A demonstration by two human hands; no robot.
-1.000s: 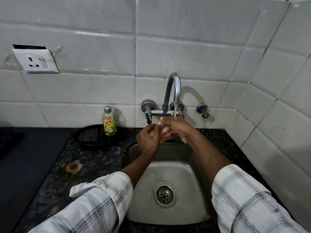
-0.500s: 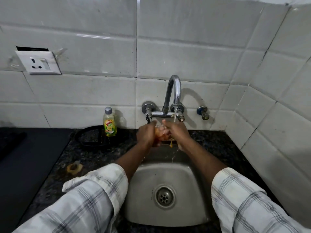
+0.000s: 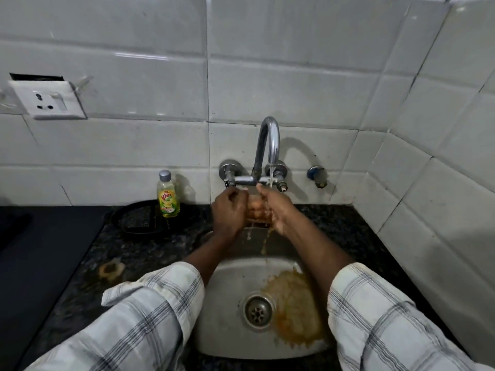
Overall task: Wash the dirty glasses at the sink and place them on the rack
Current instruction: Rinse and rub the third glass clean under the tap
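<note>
The glass [image 3: 257, 210] is held between both hands, directly below the spout of the faucet [image 3: 267, 145] and above the rear of the sink [image 3: 227, 285]. It is mostly hidden, and only a reddish, translucent section shows between the hands. Its tilt cannot be determined.

The left hand [image 3: 227, 212] grips the glass from its own side, with the fingers curled round the wall of the glass. The right hand [image 3: 278, 210] holds the opposite side, thumb uppermost; its fingertips are hidden behind the glass.

A thin water stream [image 3: 271, 179] falls from the spout onto the top of the right hand. Brown liquid runs down from beneath the hands into the basin.

Below the hands and toward the person, a brown puddle [image 3: 294, 309] lies on the sink floor, touching the drain [image 3: 258, 311] on the right-hand side.

Outward from the left hand, a dish soap bottle [image 3: 167, 195] stands upright against the tiled wall, at the edge of a black round tray [image 3: 139, 218] on the dark countertop [image 3: 134, 250]. Further out and higher, a wall socket [image 3: 48, 101] is mounted on the tiles.
</note>
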